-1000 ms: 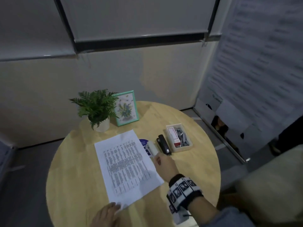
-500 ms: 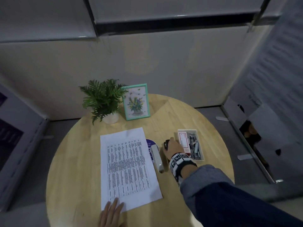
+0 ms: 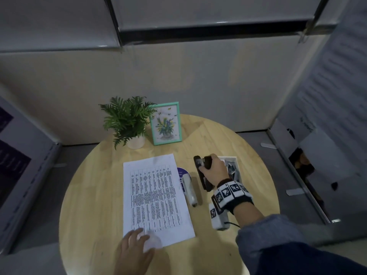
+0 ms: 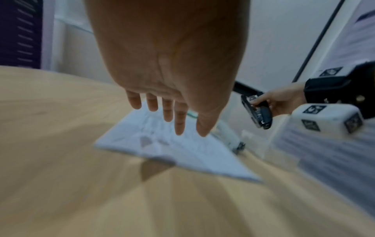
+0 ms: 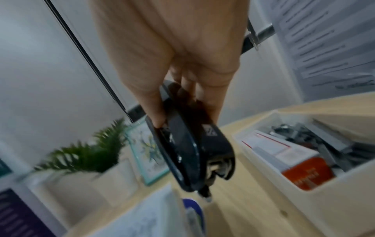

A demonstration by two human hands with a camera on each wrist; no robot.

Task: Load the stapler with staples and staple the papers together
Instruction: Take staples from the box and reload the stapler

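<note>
My right hand (image 3: pixel 213 171) grips a black stapler (image 3: pixel 201 173) and holds it lifted above the round wooden table (image 3: pixel 95 195). In the right wrist view my fingers wrap the stapler (image 5: pixel 194 152) from both sides, its nose pointing down. The left wrist view shows the same stapler (image 4: pixel 256 110) held up at the right. Printed papers (image 3: pixel 155 197) lie flat in the table's middle. My left hand (image 3: pixel 137 247) hovers with straight fingers over their near corner, papers (image 4: pixel 182 149) below it. A white tray (image 3: pixel 237 161) holding a red-and-white staple box (image 5: pixel 292 158) sits right of the stapler.
A white oblong object (image 3: pixel 189 190) lies on a purple disc (image 3: pixel 182 172) between the papers and the stapler. A potted fern (image 3: pixel 127 120) and a green-framed picture (image 3: pixel 166 124) stand at the table's far side. Panels close in on left and right.
My right hand has reached the black stapler, closed round it and lifted it off the table. My left hand stays at the papers' near corner, and the head view has shifted.
</note>
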